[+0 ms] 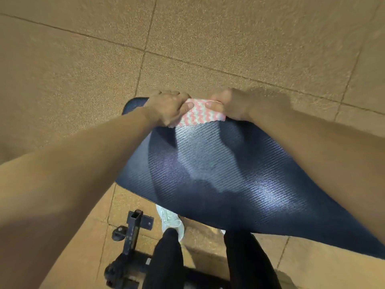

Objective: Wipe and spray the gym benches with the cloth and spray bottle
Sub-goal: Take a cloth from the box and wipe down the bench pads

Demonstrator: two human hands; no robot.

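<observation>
A pink-and-white wavy-patterned cloth (201, 114) lies at the far end of a dark blue textured bench pad (210, 170). My left hand (166, 107) grips the cloth's left edge and my right hand (231, 105) grips its right edge, thumbs on top, both pressing it onto the pad. No spray bottle is in view.
Speckled brown rubber floor tiles (83, 59) surround the bench. A black metal bench frame with bracket (133, 230) stands at the lower left. My legs in black trousers (166, 259) and a white shoe (170, 222) are beneath the pad's near edge.
</observation>
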